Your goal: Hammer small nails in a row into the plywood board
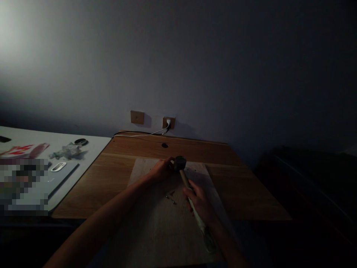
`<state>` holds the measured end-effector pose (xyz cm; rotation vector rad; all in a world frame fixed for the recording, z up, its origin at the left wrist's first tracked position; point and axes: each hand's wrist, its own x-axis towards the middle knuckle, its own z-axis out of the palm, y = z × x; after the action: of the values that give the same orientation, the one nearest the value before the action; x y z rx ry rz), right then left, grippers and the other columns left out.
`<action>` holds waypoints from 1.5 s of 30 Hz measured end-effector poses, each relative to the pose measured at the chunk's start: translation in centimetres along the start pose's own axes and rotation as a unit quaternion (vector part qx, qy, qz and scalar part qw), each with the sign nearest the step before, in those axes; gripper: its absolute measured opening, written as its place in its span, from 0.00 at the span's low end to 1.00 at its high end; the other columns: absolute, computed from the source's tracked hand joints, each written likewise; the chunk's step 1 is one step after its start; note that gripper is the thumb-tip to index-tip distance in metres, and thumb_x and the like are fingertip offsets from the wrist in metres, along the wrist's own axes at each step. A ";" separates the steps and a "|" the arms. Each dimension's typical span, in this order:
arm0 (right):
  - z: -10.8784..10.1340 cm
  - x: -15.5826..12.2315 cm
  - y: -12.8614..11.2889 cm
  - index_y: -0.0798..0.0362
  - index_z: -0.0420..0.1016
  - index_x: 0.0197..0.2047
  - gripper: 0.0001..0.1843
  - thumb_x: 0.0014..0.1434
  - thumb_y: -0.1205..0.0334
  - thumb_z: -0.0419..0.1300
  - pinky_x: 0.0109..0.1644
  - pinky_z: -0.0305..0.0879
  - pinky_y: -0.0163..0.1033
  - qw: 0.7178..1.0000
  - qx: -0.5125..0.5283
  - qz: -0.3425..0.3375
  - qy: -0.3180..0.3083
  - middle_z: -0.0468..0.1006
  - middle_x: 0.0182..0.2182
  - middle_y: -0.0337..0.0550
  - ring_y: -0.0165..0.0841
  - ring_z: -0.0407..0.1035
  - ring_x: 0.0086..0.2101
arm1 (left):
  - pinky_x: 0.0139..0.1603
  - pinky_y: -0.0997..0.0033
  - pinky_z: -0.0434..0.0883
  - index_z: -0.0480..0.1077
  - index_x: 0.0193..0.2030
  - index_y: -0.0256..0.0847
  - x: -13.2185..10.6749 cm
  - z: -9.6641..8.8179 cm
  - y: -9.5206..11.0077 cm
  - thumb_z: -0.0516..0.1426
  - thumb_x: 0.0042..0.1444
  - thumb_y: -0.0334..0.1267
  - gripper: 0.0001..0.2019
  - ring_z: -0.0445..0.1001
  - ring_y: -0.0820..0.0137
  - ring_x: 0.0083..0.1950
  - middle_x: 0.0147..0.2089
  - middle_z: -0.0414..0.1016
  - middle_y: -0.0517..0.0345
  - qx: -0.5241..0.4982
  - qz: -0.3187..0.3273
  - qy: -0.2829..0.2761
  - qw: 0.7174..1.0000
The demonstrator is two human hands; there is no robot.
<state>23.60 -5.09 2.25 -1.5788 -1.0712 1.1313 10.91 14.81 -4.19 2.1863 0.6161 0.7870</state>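
Note:
My right hand (198, 197) is wrapped round the wooden handle of a hammer (201, 224) with a dark, blocky head. The hammer's head lies at the far part of a pale wooden board (142, 230). Just left of that head, my left hand (161, 169) rests low over the board with its fingers bent together. Whatever its fingertips pinch is hidden by the hand and the dim light. Between my forearms, a few small metal pieces (171, 198), perhaps nails or screws, lie on the board.
The board lies on a brown wooden table (245, 186). To the left a white table (96, 143) holds a crumpled clear plastic bag (69, 150), a red-and-white packet (25, 150) and a flat grey item (64, 178). A white cable (139, 135) runs to a wall socket (169, 122).

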 end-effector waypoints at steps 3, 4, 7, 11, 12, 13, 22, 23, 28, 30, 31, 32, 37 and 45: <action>0.0 -0.1 0.2 0.50 0.65 0.38 0.16 0.57 0.46 0.57 0.15 0.53 0.29 1.000 0.002 -0.004 0.008 0.64 0.23 0.28 0.22 0.56 0.15 | 0.38 0.71 0.72 0.69 0.56 0.42 -0.1 0.0 0.0 0.60 0.50 0.27 0.25 0.81 0.64 0.39 0.41 0.83 0.55 -0.001 -0.008 -0.005 1.000; 0.0 -0.1 0.3 0.50 0.65 0.37 0.16 0.57 0.46 0.57 0.15 0.52 0.29 1.000 0.003 -0.006 0.007 0.64 0.23 0.28 0.22 0.56 0.15 | 0.39 0.71 0.73 0.69 0.57 0.42 -0.1 -0.1 0.1 0.60 0.50 0.27 0.25 0.81 0.63 0.39 0.41 0.83 0.55 0.000 -0.012 -0.005 1.000; 0.0 0.0 0.4 0.50 0.64 0.36 0.15 0.58 0.46 0.56 0.15 0.52 0.29 1.000 0.010 -0.014 0.008 0.64 0.23 0.28 0.22 0.56 0.15 | 0.40 0.70 0.73 0.69 0.58 0.41 -0.2 -0.2 0.5 0.58 0.50 0.25 0.26 0.81 0.63 0.40 0.41 0.83 0.55 0.001 -0.018 -0.008 1.000; 0.1 -0.2 0.3 0.50 0.64 0.36 0.16 0.57 0.46 0.57 0.15 0.52 0.29 1.000 0.012 -0.005 0.001 0.64 0.24 0.28 0.21 0.55 0.15 | 0.39 0.71 0.73 0.70 0.56 0.40 -0.1 -0.3 0.9 0.60 0.50 0.27 0.24 0.80 0.64 0.39 0.41 0.82 0.55 0.005 -0.020 -0.014 1.000; 0.1 -0.4 0.2 0.50 0.64 0.36 0.17 0.56 0.45 0.57 0.15 0.52 0.28 1.000 0.011 0.003 0.003 0.64 0.24 0.28 0.21 0.55 0.15 | 0.39 0.71 0.72 0.70 0.56 0.40 -0.1 -0.4 0.9 0.60 0.50 0.28 0.24 0.80 0.65 0.39 0.41 0.82 0.55 0.004 -0.020 -0.015 1.000; 0.0 -0.7 0.2 0.51 0.65 0.37 0.18 0.55 0.45 0.58 0.15 0.52 0.28 1.000 0.010 0.011 0.008 0.65 0.24 0.29 0.22 0.56 0.15 | 0.39 0.71 0.72 0.70 0.56 0.40 -0.1 -0.6 1.1 0.60 0.51 0.28 0.23 0.79 0.66 0.39 0.41 0.82 0.55 0.004 -0.022 -0.017 1.000; -1.5 -3.9 1.2 0.53 0.69 0.49 0.28 0.54 0.41 0.61 0.16 0.53 0.29 0.997 0.020 0.068 0.010 0.66 0.24 0.30 0.23 0.56 0.16 | 0.30 0.71 0.64 0.73 0.31 0.41 -4.1 -5.2 6.1 0.62 0.51 0.37 0.04 0.72 0.68 0.31 0.34 0.75 0.56 0.214 0.012 -0.227 0.950; -1.4 -4.0 1.5 0.53 0.69 0.50 0.29 0.53 0.41 0.61 0.16 0.52 0.29 0.997 0.021 0.074 0.013 0.66 0.24 0.30 0.23 0.56 0.16 | 0.29 0.71 0.63 0.74 0.30 0.41 -4.6 -5.4 6.7 0.63 0.50 0.38 0.04 0.71 0.68 0.30 0.33 0.75 0.55 0.230 0.009 -0.242 0.942; -1.1 -4.0 2.6 0.52 0.63 0.62 0.39 0.52 0.41 0.62 0.17 0.54 0.29 0.992 0.039 0.108 0.046 0.68 0.26 0.31 0.24 0.59 0.17 | 0.30 0.70 0.62 0.73 0.28 0.41 -5.1 -5.1 7.6 0.62 0.51 0.36 0.04 0.72 0.66 0.33 0.36 0.75 0.54 0.246 0.003 -0.270 0.931; -1.0 -4.0 2.8 0.53 0.62 0.64 0.40 0.53 0.41 0.62 0.18 0.55 0.29 0.993 0.042 0.105 0.040 0.68 0.27 0.31 0.24 0.60 0.18 | 0.31 0.70 0.63 0.73 0.29 0.41 -4.8 -5.0 7.1 0.62 0.51 0.35 0.03 0.72 0.66 0.34 0.36 0.74 0.55 0.238 0.006 -0.260 0.936; -1.0 -4.0 2.9 0.52 0.62 0.64 0.39 0.54 0.42 0.62 0.18 0.55 0.29 0.994 0.043 0.098 0.033 0.68 0.27 0.32 0.24 0.60 0.18 | 0.32 0.70 0.64 0.73 0.30 0.41 -4.7 -5.0 6.7 0.61 0.51 0.34 0.02 0.72 0.67 0.34 0.37 0.74 0.55 0.235 0.006 -0.246 0.940; -1.0 -4.0 2.9 0.52 0.62 0.64 0.39 0.55 0.42 0.61 0.18 0.55 0.29 0.994 0.044 0.092 0.028 0.68 0.27 0.31 0.24 0.60 0.17 | 0.32 0.71 0.64 0.73 0.31 0.41 -4.6 -5.1 6.4 0.61 0.51 0.33 0.00 0.72 0.67 0.34 0.37 0.73 0.55 0.233 0.005 -0.230 0.945; -1.0 -4.0 3.3 0.50 0.61 0.66 0.38 0.58 0.44 0.61 0.19 0.57 0.29 0.994 0.045 0.098 0.034 0.69 0.27 0.32 0.24 0.62 0.18 | 0.35 0.71 0.66 0.73 0.37 0.40 -4.2 -5.4 5.5 0.59 0.54 0.34 0.03 0.72 0.68 0.35 0.39 0.72 0.54 0.240 -0.003 -0.188 0.952; -1.2 -3.6 4.0 0.51 0.60 0.66 0.38 0.57 0.43 0.62 0.19 0.58 0.29 0.993 0.053 0.098 0.032 0.70 0.28 0.32 0.24 0.62 0.18 | 0.37 0.71 0.66 0.73 0.35 0.40 -3.7 -4.1 5.5 0.55 0.58 0.34 0.05 0.73 0.66 0.37 0.37 0.73 0.53 0.231 0.005 -0.168 0.958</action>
<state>24.58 -9.66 -0.72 -1.6514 -0.8141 1.2381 6.48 10.91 0.99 2.6692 0.6592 0.2721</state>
